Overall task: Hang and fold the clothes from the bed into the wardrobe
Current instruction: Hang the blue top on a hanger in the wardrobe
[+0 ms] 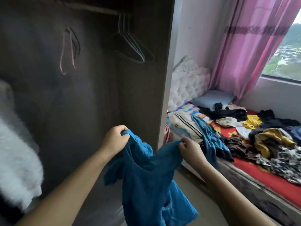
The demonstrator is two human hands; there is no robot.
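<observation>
I have only one view, from the camera worn on the person's head. It looks forward and down, from standing height, with a wide angle that bends the straight edges near the borders. The left hand (114, 138) and the right hand (189, 148) sit close to the lens, in the lower middle, and both forearms enter from the bottom edge. Straight ahead and near, the open wardrobe (143, 88) fills the left half, with its rail (97, 9) at the top edge. The right half looks further, over the bed (267, 178) toward the window (288, 51) in the upper right corner. No second view shares the scene.
</observation>
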